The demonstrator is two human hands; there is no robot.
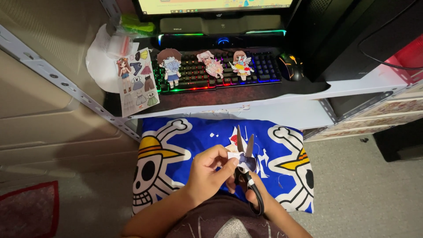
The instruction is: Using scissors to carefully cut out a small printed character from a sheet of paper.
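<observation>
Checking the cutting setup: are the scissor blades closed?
No: the scissors in the right hand have their blades spread in a V above the paper piece pinched by the left hand.

scissors [246, 163]: blades open, upright | paper cutout [240, 158]: small, between blades

A monitor screen [216, 5] runs along the top edge above the keyboard, showing a pale yellow-green page with small coloured icons. A rectangular paper-doll sheet [137, 81], printed with a figure and small outfits, lies at the desk's left end, beside the keyboard.
</observation>
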